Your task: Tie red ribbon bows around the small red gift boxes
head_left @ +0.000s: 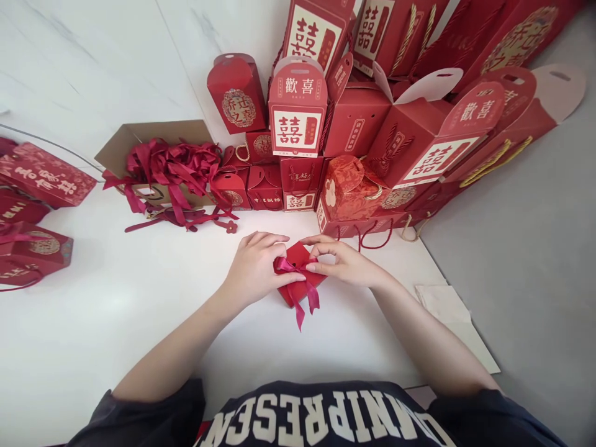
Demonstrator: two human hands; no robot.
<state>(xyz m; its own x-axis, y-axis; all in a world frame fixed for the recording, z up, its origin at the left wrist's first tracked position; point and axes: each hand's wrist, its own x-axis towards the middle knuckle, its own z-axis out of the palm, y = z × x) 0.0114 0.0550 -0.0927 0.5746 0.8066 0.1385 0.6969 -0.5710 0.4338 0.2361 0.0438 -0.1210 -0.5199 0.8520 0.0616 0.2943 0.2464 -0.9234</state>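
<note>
A small red box (285, 294) sits on the white table in front of me, with a crimson ribbon (298, 310) tied in a bow on its top. The two ribbon tails hang down over the box's near side. My left hand (261, 264) is at the box's left side, its fingers closed on the left loop of the bow and its thumb reaching across the knot. On the right, my right hand (342, 261) pinches the other loop between thumb and fingers. The knot is partly covered by my fingers.
An open cardboard box (198, 131) heaped with crimson ribbons (170, 162) stands back left. Stacked red gift boxes (298, 108) fill the back and right. More red boxes (41, 251) lie far left. A flat pale sheet (447, 304) rests at the right edge.
</note>
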